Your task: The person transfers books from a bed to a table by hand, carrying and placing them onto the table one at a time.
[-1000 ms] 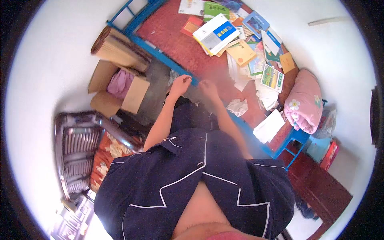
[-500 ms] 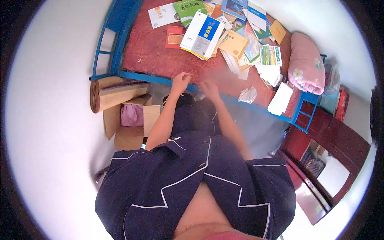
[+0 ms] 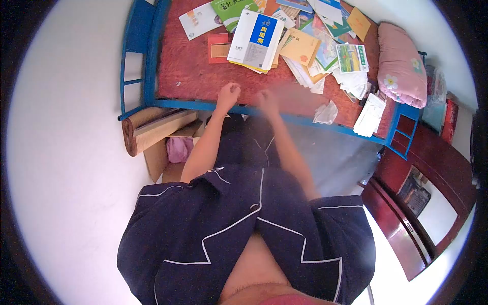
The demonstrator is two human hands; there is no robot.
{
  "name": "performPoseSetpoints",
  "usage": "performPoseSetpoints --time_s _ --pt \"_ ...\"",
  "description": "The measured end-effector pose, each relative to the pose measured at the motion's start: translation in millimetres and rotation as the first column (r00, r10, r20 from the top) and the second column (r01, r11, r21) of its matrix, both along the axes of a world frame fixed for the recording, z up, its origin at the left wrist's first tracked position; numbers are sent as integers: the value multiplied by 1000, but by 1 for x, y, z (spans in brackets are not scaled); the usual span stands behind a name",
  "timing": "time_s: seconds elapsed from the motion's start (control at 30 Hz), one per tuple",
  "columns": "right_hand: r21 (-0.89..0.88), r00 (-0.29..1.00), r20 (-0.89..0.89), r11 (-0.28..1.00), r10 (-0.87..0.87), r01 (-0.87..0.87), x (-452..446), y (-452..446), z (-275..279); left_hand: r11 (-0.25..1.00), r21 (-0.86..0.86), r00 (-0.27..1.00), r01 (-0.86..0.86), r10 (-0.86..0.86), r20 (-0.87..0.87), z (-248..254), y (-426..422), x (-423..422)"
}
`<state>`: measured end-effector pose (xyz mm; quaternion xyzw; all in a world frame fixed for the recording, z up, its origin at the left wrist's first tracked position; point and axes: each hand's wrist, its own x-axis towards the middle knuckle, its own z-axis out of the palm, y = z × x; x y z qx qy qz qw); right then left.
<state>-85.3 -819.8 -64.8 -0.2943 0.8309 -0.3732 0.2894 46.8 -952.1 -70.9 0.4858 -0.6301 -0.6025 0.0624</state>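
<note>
My left hand [image 3: 229, 95] is over the near edge of a red-topped bed [image 3: 193, 76], its fingers curled together; anything in them is too small to make out. Beside it, my right hand [image 3: 268, 102] is hazy, and its fingers cannot be told apart. The two hands are apart. Beyond them on the bed lies a white and blue booklet [image 3: 256, 40] on a stack, with a green book [image 3: 234, 14] and a red booklet [image 3: 217, 49] to its left. A tan booklet [image 3: 300, 47] and a picture-covered booklet [image 3: 352, 58] lie to its right.
A blue bed frame [image 3: 178, 104] runs along the near side. Crumpled paper [image 3: 326, 113], white sheets [image 3: 370, 116] and a rolled pink quilt [image 3: 401, 66] are at the right. Below left are a rolled mat [image 3: 157, 129] and a cardboard box [image 3: 156, 157]. Dark red furniture [image 3: 437, 162] stands right.
The view has turned and come nearer the bed, so the mat and box sit lower and the bed's edge runs more level. Both hands keep nearly the same pose.
</note>
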Motion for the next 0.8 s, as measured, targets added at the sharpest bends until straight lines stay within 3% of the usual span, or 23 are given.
performPoseSetpoints --time_s 0.1,0.13,0.2,0.27,0.3,0.37,0.53,0.57,0.6,0.7,0.8 --pt "28 993 111 999 -49 47 -12 -12 -13 995 -49 995 92 -94 -42 -7 -7 -4" --pt "30 978 151 990 -141 138 -12 -15 -27 994 -49 995 97 -98 -33 -1 -8 -8" --pt "36 953 196 973 -231 229 -15 -19 -46 986 102 991 133 -132 -18 8 -10 -15" --pt "131 917 293 961 -272 243 -21 -22 -55 986 108 992 128 -130 6 15 -12 -22" --pt "136 915 295 960 -274 244 -22 -25 -52 986 115 992 122 -126 23 14 -13 -26" --pt "147 973 60 966 -223 212 -21 -32 -42 984 97 987 148 -154 54 -1 -13 -29" --pt "204 982 92 968 -165 144 -21 -44 -46 949 131 924 288 -311 224 -8 -25 -40" --pt "184 989 68 976 -130 115 -21 -47 -48 957 76 933 278 -288 215 -13 -27 -42" --pt "252 967 207 963 -148 94 -26 -53 -43 964 25 942 267 -266 206 -22 -27 -43" --pt "297 976 140 948 -164 117 -25 -64 -53 981 130 967 147 -170 189 -48 -39 -48" --pt "291 964 152 942 -219 168 -29 -77 -71 986 82 955 147 -163 249 -65 -55 -55"
